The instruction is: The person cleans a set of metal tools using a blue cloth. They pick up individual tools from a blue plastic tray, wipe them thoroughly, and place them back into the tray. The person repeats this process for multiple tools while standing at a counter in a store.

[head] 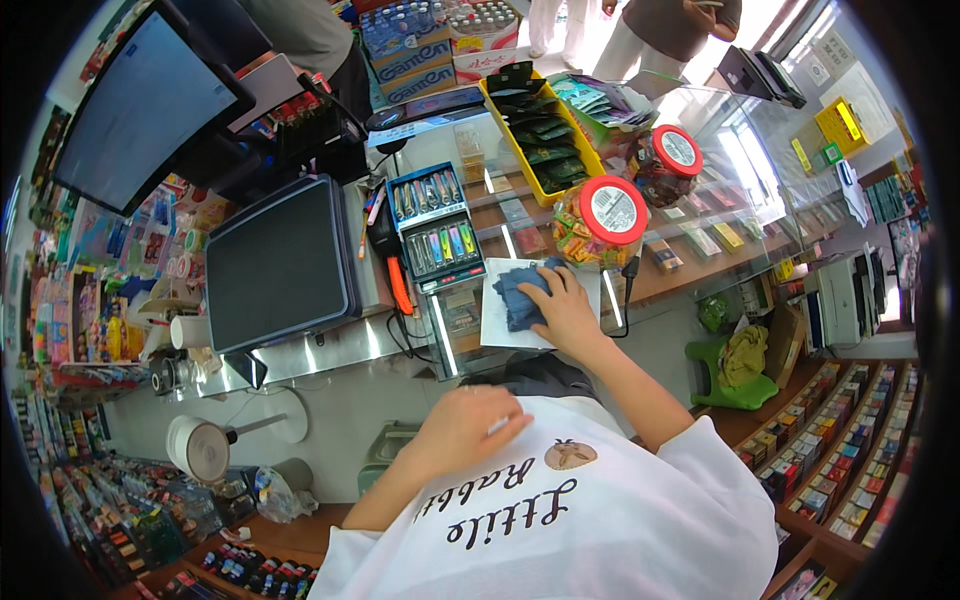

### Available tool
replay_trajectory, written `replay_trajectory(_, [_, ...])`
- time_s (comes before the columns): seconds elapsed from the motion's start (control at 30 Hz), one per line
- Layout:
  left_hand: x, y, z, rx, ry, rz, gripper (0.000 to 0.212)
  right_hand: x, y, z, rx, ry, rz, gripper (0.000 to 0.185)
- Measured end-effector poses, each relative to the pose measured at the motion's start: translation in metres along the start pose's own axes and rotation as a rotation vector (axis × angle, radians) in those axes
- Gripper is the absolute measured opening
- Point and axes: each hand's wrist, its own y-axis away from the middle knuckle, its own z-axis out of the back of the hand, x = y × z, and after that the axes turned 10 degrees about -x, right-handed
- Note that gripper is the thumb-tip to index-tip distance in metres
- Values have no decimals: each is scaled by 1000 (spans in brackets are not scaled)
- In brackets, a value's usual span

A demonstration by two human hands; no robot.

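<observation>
My right hand (564, 309) lies with spread, bent fingers over a crumpled blue-grey cloth (517, 298), gripping it. Beneath the cloth is a flat white panel (499, 334) at the near edge of the glass counter. Close to my chest, my left hand (476, 421) is raised in front of the white shirt. It is somewhat blurred, and a small white spot shows at its fingers; whether it holds anything is unclear. A candy jar with a red lid (611, 210) stands just beyond the panel.
Left of the panel are a display box of nail clippers (439, 225), an orange-handled scanner (397, 285) and a dark flat screen (277, 262). Behind stand a yellow tray of packets (531, 195) and a second jar (667, 161). A green stool (731, 382) is at right. People stand beyond the counter.
</observation>
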Motion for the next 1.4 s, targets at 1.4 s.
replay_trajectory(1.4, [94, -68, -51, -235, 1226, 620, 33, -17, 15, 18, -669, -1206, -650, 54])
